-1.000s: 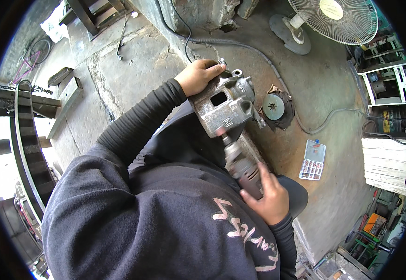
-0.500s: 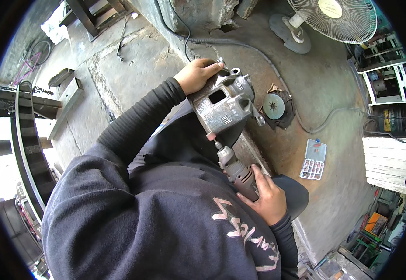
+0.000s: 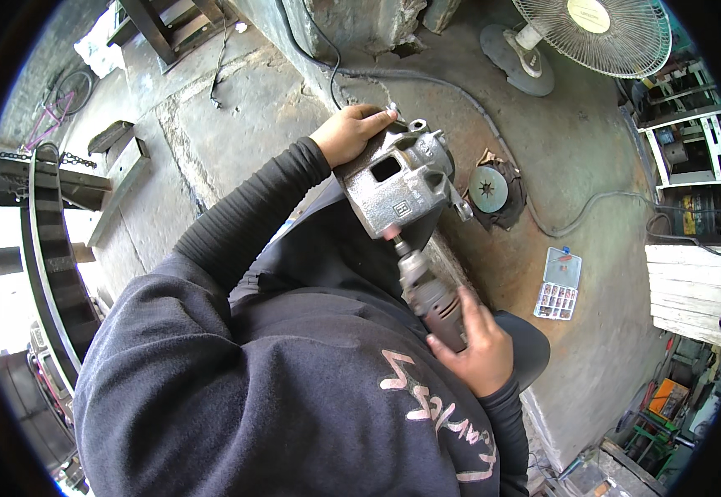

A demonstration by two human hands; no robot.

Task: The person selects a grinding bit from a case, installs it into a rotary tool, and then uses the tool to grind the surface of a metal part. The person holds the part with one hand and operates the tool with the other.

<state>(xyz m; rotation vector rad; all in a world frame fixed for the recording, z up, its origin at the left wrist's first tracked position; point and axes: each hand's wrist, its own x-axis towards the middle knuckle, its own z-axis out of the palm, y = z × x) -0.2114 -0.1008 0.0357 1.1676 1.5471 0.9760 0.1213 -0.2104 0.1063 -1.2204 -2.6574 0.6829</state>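
Note:
A grey cast-metal housing, with a square opening in its side, rests against my raised leg. My left hand grips its upper left end, the thumb laid over the top and the other fingers hidden behind. Lower down, my right hand is wrapped round the body of a rotary grinder. A small pinkish grinding stone on the grinder's tip meets the housing's lower edge. Whether the stone is spinning cannot be made out.
On the floor to the right lie a round disc on dark cloth and an open clear case of small bits. A standing fan is at the far right. A grey cable crosses the floor. Steel beams lie left.
My right hand and the grinder have shifted slightly right, carrying the stone along the housing's lower edge. My left hand and the housing are nearly still.

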